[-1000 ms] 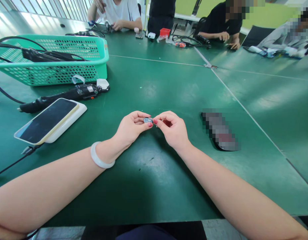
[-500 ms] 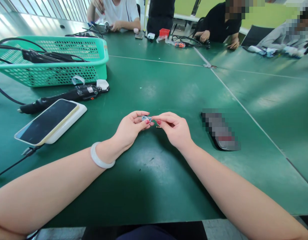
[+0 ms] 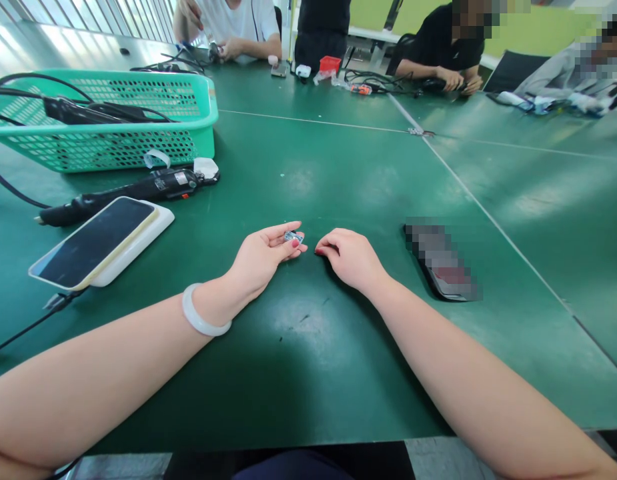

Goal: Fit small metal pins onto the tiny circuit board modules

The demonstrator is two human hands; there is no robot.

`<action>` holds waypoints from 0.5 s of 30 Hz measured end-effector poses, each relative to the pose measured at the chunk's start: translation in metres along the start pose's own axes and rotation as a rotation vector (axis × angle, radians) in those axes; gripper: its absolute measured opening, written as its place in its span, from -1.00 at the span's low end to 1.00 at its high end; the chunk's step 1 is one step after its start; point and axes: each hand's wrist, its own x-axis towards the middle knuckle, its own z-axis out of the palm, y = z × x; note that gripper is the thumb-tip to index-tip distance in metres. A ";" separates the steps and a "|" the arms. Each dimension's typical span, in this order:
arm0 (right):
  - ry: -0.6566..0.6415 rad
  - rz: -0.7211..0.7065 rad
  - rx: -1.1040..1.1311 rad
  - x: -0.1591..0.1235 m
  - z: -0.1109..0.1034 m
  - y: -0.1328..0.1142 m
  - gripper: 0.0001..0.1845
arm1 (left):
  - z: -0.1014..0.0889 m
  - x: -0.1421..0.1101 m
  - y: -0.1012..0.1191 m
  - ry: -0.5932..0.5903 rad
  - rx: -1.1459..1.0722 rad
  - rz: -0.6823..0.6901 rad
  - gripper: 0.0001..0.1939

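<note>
A small clear, bluish piece with shiny parts lies between the thumb and fingers of my left hand, just above the green table; its exact kind is too small to make out. Just to its right, my right hand rests low at the tabletop, thumb and forefinger pinched together. Whatever is between those fingertips is hidden. A narrow gap separates the two hands. On my left wrist sits a pale bangle.
Left stand a green basket with black corded tools, a black electric screwdriver, and a phone on a white block. A dark phone-like object lies right. Several people sit across the green table.
My right hand has drawn away from the piece in my left hand and lowered onto the table, its fingertips now covering the spot where a tiny gold-coloured part lay. My left forefinger has straightened.
</note>
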 end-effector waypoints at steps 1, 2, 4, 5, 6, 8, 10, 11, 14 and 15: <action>0.006 0.006 0.013 0.000 -0.001 0.001 -0.79 | 0.000 0.000 0.000 0.004 0.005 -0.002 -0.60; 0.017 0.012 0.028 0.000 -0.001 0.002 -0.78 | 0.001 0.000 0.000 0.007 0.013 -0.005 -0.61; 0.061 0.020 0.056 -0.001 -0.004 0.005 -0.78 | 0.001 0.000 0.001 0.008 0.030 -0.006 -0.62; 0.087 0.024 0.067 -0.001 -0.005 0.006 -0.78 | 0.001 0.000 0.001 0.006 0.038 -0.006 -0.62; 0.108 0.033 0.073 -0.001 -0.006 0.008 -0.79 | 0.001 0.000 0.001 0.002 0.044 -0.007 -0.62; 0.115 0.060 0.070 -0.001 -0.007 0.010 -0.79 | 0.001 0.000 0.001 -0.003 0.050 -0.012 -0.60; 0.086 0.083 0.039 0.000 -0.007 0.012 -0.80 | 0.001 0.000 0.001 -0.005 0.050 -0.016 -0.59; 0.076 0.087 0.019 0.000 -0.008 0.012 -0.80 | 0.001 -0.001 0.002 -0.006 0.049 -0.017 -0.58; 0.074 0.057 -0.011 -0.001 -0.010 0.010 -0.80 | 0.002 -0.002 0.003 -0.017 0.049 -0.018 -0.56; 0.069 0.035 -0.010 -0.002 -0.010 0.008 -0.81 | 0.002 -0.002 0.003 -0.021 0.048 -0.020 -0.55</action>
